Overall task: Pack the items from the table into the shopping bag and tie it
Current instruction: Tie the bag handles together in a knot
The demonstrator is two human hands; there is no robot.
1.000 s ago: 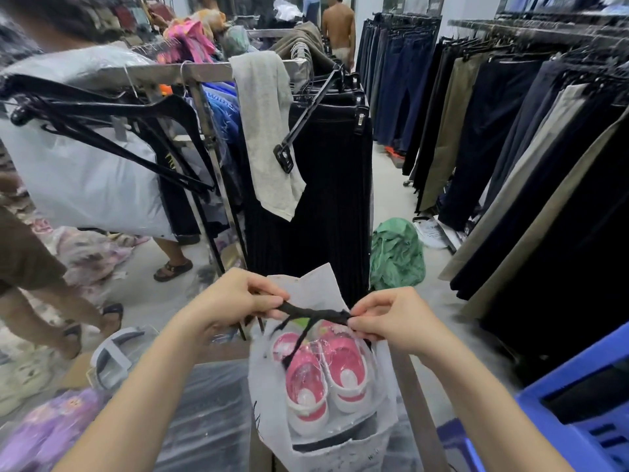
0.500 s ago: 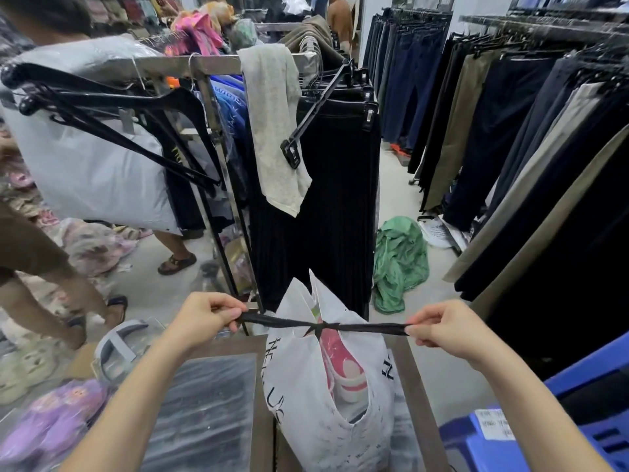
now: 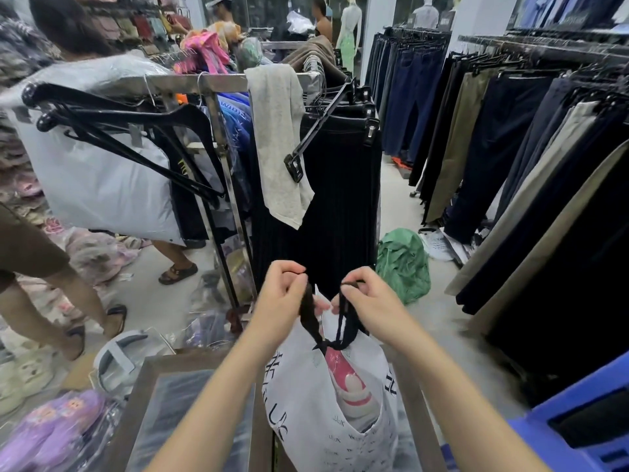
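Note:
A white shopping bag (image 3: 299, 396) with dark lettering stands on the table (image 3: 149, 366) in front of me. Pink-and-white shoes (image 3: 347, 379) show through its open top. Two black handles (image 3: 335, 344) are crossed in a knot at the bag's mouth. My left hand (image 3: 282, 294) grips the left handle end above the bag. My right hand (image 3: 367, 298) pinches the right handle end. Both hands are close together, raised over the knot.
A metal clothes rack (image 3: 218, 83) with black hangers and dark trousers stands right behind the table. A green bundle (image 3: 401, 260) lies on the floor. People stand at the left. Purple packaged shoes (image 3: 51, 427) lie at lower left; a blue plastic crate (image 3: 585, 424) sits at lower right.
My hands pulled the handles wide apart to tighten the knot, then came back together and lifted the two ends above the bag.

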